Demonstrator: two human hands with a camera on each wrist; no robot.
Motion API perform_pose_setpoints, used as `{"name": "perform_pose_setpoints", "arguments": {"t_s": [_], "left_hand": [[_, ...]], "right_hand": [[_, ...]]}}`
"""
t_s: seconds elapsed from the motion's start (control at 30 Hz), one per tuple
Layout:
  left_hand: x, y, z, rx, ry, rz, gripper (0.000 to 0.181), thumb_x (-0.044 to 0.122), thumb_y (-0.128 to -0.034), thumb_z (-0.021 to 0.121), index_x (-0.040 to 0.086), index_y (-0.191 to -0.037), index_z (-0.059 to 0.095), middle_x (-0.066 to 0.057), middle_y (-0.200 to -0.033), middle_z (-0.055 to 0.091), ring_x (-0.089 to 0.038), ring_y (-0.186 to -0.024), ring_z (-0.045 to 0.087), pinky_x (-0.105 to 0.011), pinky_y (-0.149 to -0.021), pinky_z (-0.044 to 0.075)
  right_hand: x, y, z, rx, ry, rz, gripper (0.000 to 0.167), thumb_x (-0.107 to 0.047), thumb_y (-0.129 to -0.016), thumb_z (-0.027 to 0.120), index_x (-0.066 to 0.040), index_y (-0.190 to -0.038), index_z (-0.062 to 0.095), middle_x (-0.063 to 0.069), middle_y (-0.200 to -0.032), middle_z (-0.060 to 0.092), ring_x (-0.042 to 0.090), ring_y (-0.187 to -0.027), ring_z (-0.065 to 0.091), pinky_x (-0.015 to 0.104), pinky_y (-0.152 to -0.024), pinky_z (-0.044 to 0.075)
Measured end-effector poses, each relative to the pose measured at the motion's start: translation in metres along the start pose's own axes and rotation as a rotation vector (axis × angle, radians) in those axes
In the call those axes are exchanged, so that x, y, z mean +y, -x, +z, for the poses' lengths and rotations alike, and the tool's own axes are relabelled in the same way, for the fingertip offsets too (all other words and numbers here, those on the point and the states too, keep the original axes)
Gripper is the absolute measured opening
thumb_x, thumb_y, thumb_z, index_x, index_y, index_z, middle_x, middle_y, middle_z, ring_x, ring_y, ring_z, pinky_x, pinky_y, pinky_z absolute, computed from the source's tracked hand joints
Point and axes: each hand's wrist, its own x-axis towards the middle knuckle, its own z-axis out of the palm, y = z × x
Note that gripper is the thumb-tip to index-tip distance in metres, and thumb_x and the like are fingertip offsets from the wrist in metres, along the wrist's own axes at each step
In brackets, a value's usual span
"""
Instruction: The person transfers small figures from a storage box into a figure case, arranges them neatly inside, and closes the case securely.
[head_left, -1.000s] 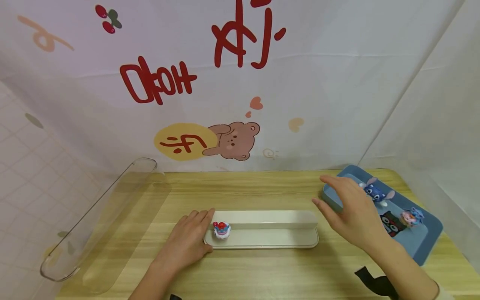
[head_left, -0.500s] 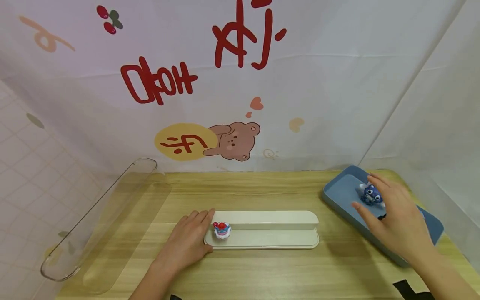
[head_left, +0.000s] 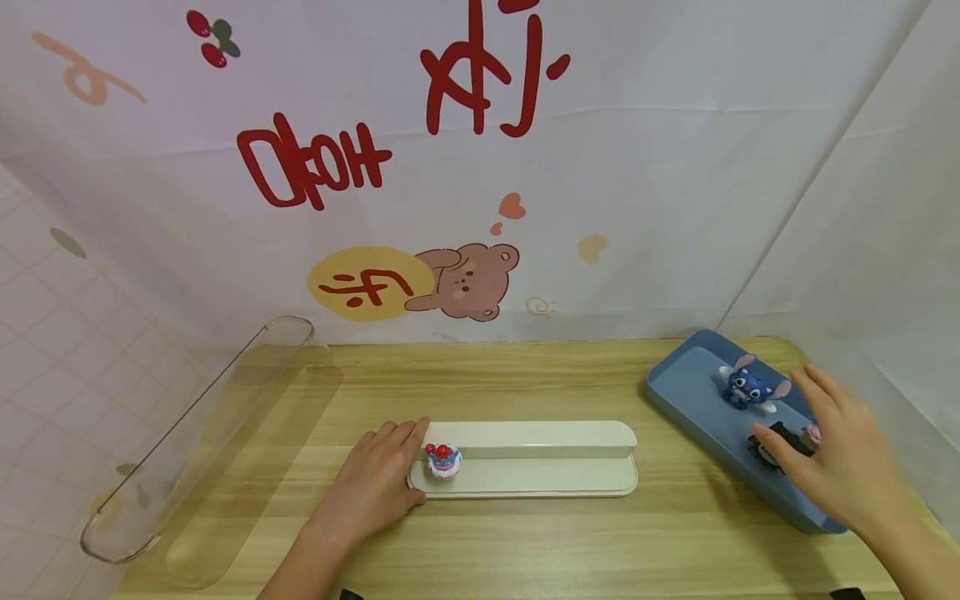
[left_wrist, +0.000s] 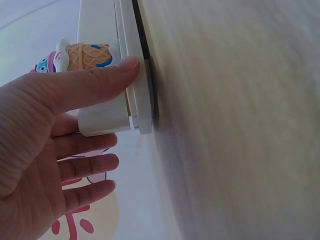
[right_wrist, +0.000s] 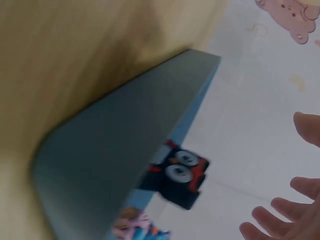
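Observation:
My left hand [head_left: 378, 475] holds the left end of a cream two-step display stand [head_left: 540, 475]. In the left wrist view its thumb [left_wrist: 100, 85] lies on the base edge, the fingers behind. Close to that hand, on the lower step, a small ice-cream-cone figurine [head_left: 444, 462] stands upright. My right hand [head_left: 847, 450] hovers over the near part of a blue tray [head_left: 693, 367], fingers spread and holding nothing. A blue big-eared figurine [head_left: 748, 387] is in the tray. Nearer the hand is a black big-eyed figure [right_wrist: 182, 172], beside a pink-and-blue figurine [right_wrist: 137, 225], mostly hidden in the head view.
A clear open-topped plastic cover [head_left: 247, 442] stands at the left of the wooden table [head_left: 525, 550]. Behind the table hangs a white printed cloth [head_left: 660, 183]. The tray sits near the table's right edge.
My right hand has moved right, across the tray toward its near right end, uncovering the blue big-eared figurine again. The left hand and the stand have stayed put.

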Motion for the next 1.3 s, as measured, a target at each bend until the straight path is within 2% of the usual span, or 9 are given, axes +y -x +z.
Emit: {"name": "perform_pose_setpoints", "arguments": {"t_s": [0.13, 0.4, 0.47, 0.63, 0.73, 0.9, 1.03, 1.13, 1.3], "left_hand": [[0.0, 0.0, 0.0, 0.002, -0.004, 0.001, 0.097, 0.025, -0.068, 0.1, -0.004, -0.148, 0.054, -0.013, -0.137, 0.064, -0.03, -0.12, 0.059, -0.052, -0.102, 0.049], [0.0, -0.001, -0.001, -0.008, -0.011, -0.001, 0.097, 0.025, -0.0686, 0.1, -0.004, -0.148, 0.053, -0.014, -0.137, 0.064, -0.031, -0.12, 0.059, -0.052, -0.102, 0.049], [0.0, -0.001, -0.002, -0.01, -0.013, -0.003, 0.097, 0.025, -0.0689, 0.1, -0.004, -0.149, 0.053, -0.014, -0.137, 0.064, -0.031, -0.121, 0.058, -0.052, -0.103, 0.049], [0.0, -0.001, -0.002, -0.013, -0.012, -0.01, 0.097, 0.025, -0.0691, 0.1, -0.004, -0.149, 0.053, -0.014, -0.138, 0.063, -0.031, -0.122, 0.058, -0.053, -0.105, 0.049], [0.0, -0.001, -0.002, -0.01, -0.013, -0.009, 0.097, 0.025, -0.0689, 0.1, -0.004, -0.149, 0.054, -0.014, -0.138, 0.064, -0.031, -0.122, 0.058, -0.054, -0.104, 0.049], [0.0, -0.001, -0.003, 0.002, -0.019, 0.003, 0.097, 0.026, -0.0679, 0.1, -0.004, -0.148, 0.054, -0.014, -0.136, 0.064, -0.031, -0.12, 0.059, -0.053, -0.102, 0.05], [0.0, -0.001, -0.002, 0.001, -0.021, 0.007, 0.097, 0.026, -0.0675, 0.1, -0.004, -0.147, 0.055, -0.013, -0.135, 0.065, -0.031, -0.119, 0.059, -0.052, -0.101, 0.05], [0.0, -0.001, -0.001, -0.006, -0.02, 0.004, 0.097, 0.026, -0.0679, 0.1, -0.004, -0.148, 0.054, -0.013, -0.136, 0.064, -0.03, -0.119, 0.059, -0.052, -0.101, 0.05], [0.0, 0.001, -0.001, -0.003, -0.007, 0.004, 0.097, 0.026, -0.0683, 0.1, -0.004, -0.149, 0.053, -0.013, -0.137, 0.064, -0.03, -0.12, 0.059, -0.051, -0.102, 0.05]], "right_hand": [[0.009, 0.008, 0.001, -0.057, 0.033, 0.041, 0.092, -0.024, -0.084, 0.088, 0.01, -0.154, 0.039, 0.04, -0.154, 0.039, 0.071, -0.126, 0.038, 0.081, -0.108, 0.023], [0.019, 0.022, 0.005, -0.211, 0.14, 0.157, 0.097, -0.038, -0.092, 0.081, 0.007, -0.16, 0.029, 0.039, -0.158, 0.031, 0.07, -0.122, 0.04, 0.084, -0.088, 0.033], [0.021, 0.024, 0.007, -0.218, 0.148, 0.153, 0.097, -0.039, -0.092, 0.081, 0.008, -0.159, 0.03, 0.04, -0.157, 0.032, 0.071, -0.119, 0.041, 0.083, -0.085, 0.034], [0.026, 0.029, 0.012, -0.213, 0.145, 0.114, 0.092, -0.036, -0.09, 0.083, 0.012, -0.154, 0.037, 0.044, -0.146, 0.043, 0.07, -0.118, 0.044, 0.081, -0.087, 0.036], [0.028, 0.03, 0.013, -0.236, 0.158, 0.125, 0.09, -0.036, -0.09, 0.083, 0.015, -0.15, 0.039, 0.045, -0.14, 0.046, 0.069, -0.116, 0.046, 0.079, -0.085, 0.039], [0.03, 0.026, 0.013, -0.277, 0.175, 0.169, 0.085, -0.034, -0.088, 0.086, 0.018, -0.143, 0.046, 0.047, -0.126, 0.054, 0.064, -0.101, 0.056, 0.068, -0.069, 0.048], [0.032, 0.026, 0.014, -0.297, 0.182, 0.213, 0.072, -0.028, -0.089, 0.085, 0.016, -0.135, 0.051, 0.04, -0.108, 0.062, 0.047, -0.078, 0.064, 0.05, -0.053, 0.049], [0.033, 0.028, 0.016, -0.267, 0.181, 0.199, 0.061, -0.016, -0.087, 0.085, 0.014, -0.129, 0.054, 0.036, -0.1, 0.064, 0.037, -0.068, 0.063, 0.042, -0.047, 0.044], [0.034, 0.03, 0.02, -0.21, 0.173, 0.156, 0.055, -0.002, -0.081, 0.085, 0.013, -0.125, 0.055, 0.033, -0.094, 0.066, 0.034, -0.062, 0.062, 0.039, -0.046, 0.041]]}}
